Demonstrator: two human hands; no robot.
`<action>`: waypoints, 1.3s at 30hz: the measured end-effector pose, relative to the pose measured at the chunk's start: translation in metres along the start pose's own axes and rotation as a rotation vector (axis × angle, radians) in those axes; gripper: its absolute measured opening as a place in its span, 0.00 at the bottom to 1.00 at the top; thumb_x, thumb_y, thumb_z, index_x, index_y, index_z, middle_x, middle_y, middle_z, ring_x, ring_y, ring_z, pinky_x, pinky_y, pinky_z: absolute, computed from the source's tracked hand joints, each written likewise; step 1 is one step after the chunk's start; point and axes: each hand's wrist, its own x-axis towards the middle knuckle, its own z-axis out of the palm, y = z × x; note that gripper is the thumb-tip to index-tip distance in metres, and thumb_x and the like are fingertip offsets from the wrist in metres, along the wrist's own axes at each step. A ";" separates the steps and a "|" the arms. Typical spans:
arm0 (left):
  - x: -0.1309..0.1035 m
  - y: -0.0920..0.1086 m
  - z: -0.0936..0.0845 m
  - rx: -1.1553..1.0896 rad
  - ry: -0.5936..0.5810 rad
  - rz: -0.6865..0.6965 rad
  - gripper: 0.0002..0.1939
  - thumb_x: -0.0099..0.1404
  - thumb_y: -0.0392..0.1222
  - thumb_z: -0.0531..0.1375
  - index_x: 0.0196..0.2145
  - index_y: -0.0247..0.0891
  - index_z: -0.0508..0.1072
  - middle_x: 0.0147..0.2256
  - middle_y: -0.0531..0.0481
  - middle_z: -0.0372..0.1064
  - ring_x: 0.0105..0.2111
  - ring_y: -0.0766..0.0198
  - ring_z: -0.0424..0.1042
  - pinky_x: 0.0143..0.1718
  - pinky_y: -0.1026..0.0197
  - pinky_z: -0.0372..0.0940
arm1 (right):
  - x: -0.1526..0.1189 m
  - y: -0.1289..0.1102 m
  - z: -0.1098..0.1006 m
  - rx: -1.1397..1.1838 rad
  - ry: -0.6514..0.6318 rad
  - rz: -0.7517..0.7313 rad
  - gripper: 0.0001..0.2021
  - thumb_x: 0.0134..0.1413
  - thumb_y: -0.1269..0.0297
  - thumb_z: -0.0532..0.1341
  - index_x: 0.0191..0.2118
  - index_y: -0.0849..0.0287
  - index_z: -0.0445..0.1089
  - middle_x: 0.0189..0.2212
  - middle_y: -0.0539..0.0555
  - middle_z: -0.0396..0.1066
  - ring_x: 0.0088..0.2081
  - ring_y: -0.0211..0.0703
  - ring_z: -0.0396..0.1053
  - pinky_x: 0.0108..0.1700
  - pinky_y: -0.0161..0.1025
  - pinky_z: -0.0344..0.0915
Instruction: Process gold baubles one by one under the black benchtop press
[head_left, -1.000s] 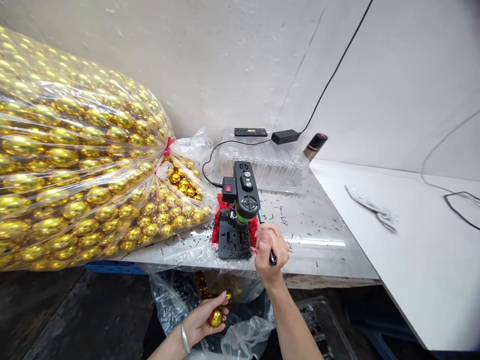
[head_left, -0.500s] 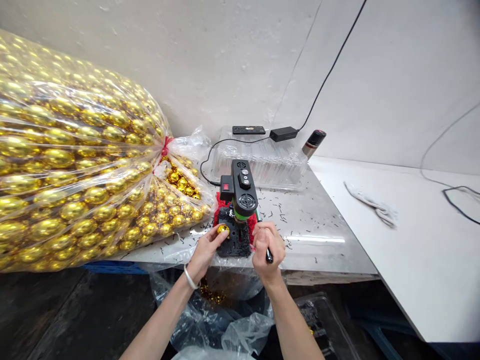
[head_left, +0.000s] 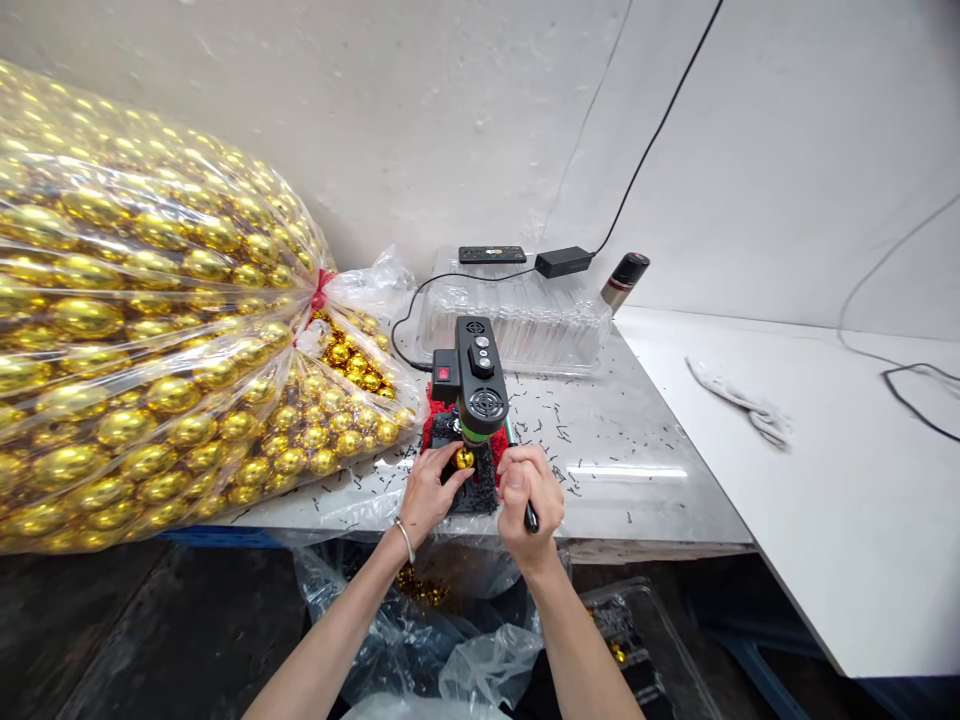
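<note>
A shiny gold ball [head_left: 465, 458] with dark marks sits beneath the head of a small black press-like machine [head_left: 482, 375]. My left hand [head_left: 433, 488] pinches that ball between thumb and fingers, over the machine's black base [head_left: 472, 497]. My right hand [head_left: 531, 500] is wrapped round a black lever handle [head_left: 532, 518] at the machine's right side. Red matting [head_left: 438, 410] covered in black shreds lies under the base. What the ball rests on is hidden by my fingers.
Left stands a huge clear bag of gold balls [head_left: 135, 340], tied with red. Behind the machine are a clear plastic tray [head_left: 517, 320], a power adapter [head_left: 564, 262] and a spray can [head_left: 625, 280]. A glove [head_left: 739, 400] lies right. Plastic sheeting [head_left: 487, 665] hangs below the table edge.
My left hand has carried the gold ball right, from beside the machine's head to underneath it. My right hand keeps its grip on the lever. The view has shifted slightly.
</note>
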 end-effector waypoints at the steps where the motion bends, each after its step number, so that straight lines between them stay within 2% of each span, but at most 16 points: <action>1: -0.001 0.000 0.001 0.018 0.005 0.016 0.16 0.62 0.44 0.61 0.48 0.40 0.73 0.43 0.45 0.75 0.43 0.56 0.71 0.48 0.51 0.64 | 0.000 0.000 0.000 -0.002 -0.005 -0.002 0.13 0.56 0.79 0.49 0.24 0.57 0.56 0.21 0.49 0.59 0.31 0.38 0.63 0.31 0.36 0.60; 7: -0.002 -0.004 0.002 0.065 -0.005 0.032 0.16 0.60 0.46 0.63 0.47 0.42 0.74 0.43 0.46 0.75 0.43 0.55 0.71 0.49 0.49 0.61 | -0.002 -0.001 -0.002 -0.011 -0.023 -0.011 0.12 0.57 0.78 0.49 0.25 0.57 0.57 0.23 0.49 0.59 0.30 0.36 0.62 0.31 0.35 0.60; 12: -0.001 -0.005 0.002 0.083 0.006 0.031 0.17 0.60 0.46 0.63 0.47 0.43 0.74 0.41 0.47 0.75 0.43 0.56 0.70 0.49 0.49 0.60 | -0.018 0.012 0.004 -0.019 -0.013 -0.045 0.12 0.61 0.74 0.47 0.26 0.57 0.58 0.25 0.50 0.60 0.30 0.36 0.62 0.30 0.36 0.61; 19: -0.002 -0.006 0.004 0.099 0.015 0.038 0.17 0.60 0.47 0.64 0.46 0.43 0.74 0.40 0.47 0.75 0.42 0.55 0.70 0.48 0.50 0.60 | -0.034 0.029 0.017 -0.056 0.091 -0.111 0.16 0.66 0.64 0.43 0.26 0.56 0.56 0.26 0.49 0.59 0.28 0.37 0.62 0.35 0.42 0.63; 25: -0.002 -0.005 0.003 0.100 0.021 0.051 0.17 0.60 0.47 0.63 0.46 0.42 0.74 0.40 0.47 0.75 0.42 0.56 0.71 0.48 0.50 0.61 | -0.039 0.035 0.019 -0.073 0.078 -0.101 0.16 0.66 0.65 0.42 0.27 0.56 0.56 0.27 0.49 0.60 0.29 0.37 0.64 0.38 0.43 0.64; 29: -0.003 -0.004 0.003 0.087 0.021 0.047 0.17 0.61 0.47 0.63 0.47 0.41 0.74 0.41 0.46 0.76 0.42 0.56 0.71 0.49 0.49 0.60 | -0.043 0.040 0.018 -0.113 0.011 -0.211 0.13 0.63 0.70 0.44 0.27 0.56 0.58 0.27 0.50 0.61 0.30 0.38 0.64 0.38 0.42 0.65; 31: -0.002 -0.003 0.003 0.079 0.019 0.041 0.17 0.61 0.46 0.63 0.46 0.40 0.74 0.41 0.45 0.76 0.42 0.56 0.71 0.50 0.48 0.60 | -0.039 0.036 0.016 -0.109 -0.004 -0.207 0.13 0.61 0.72 0.45 0.27 0.57 0.58 0.26 0.50 0.61 0.29 0.38 0.63 0.36 0.42 0.64; 36: 0.001 0.001 0.001 0.048 0.056 0.049 0.15 0.60 0.45 0.64 0.45 0.41 0.74 0.41 0.46 0.76 0.41 0.55 0.72 0.48 0.47 0.63 | -0.007 0.005 0.005 -0.024 0.058 -0.024 0.14 0.59 0.75 0.47 0.23 0.57 0.56 0.23 0.49 0.59 0.28 0.38 0.62 0.30 0.37 0.59; 39: -0.017 0.007 -0.006 0.042 0.120 0.111 0.17 0.61 0.45 0.62 0.48 0.40 0.72 0.43 0.44 0.75 0.43 0.54 0.73 0.48 0.48 0.66 | 0.015 -0.012 -0.001 0.002 0.043 0.073 0.15 0.59 0.76 0.48 0.22 0.57 0.55 0.22 0.49 0.59 0.29 0.37 0.62 0.31 0.37 0.59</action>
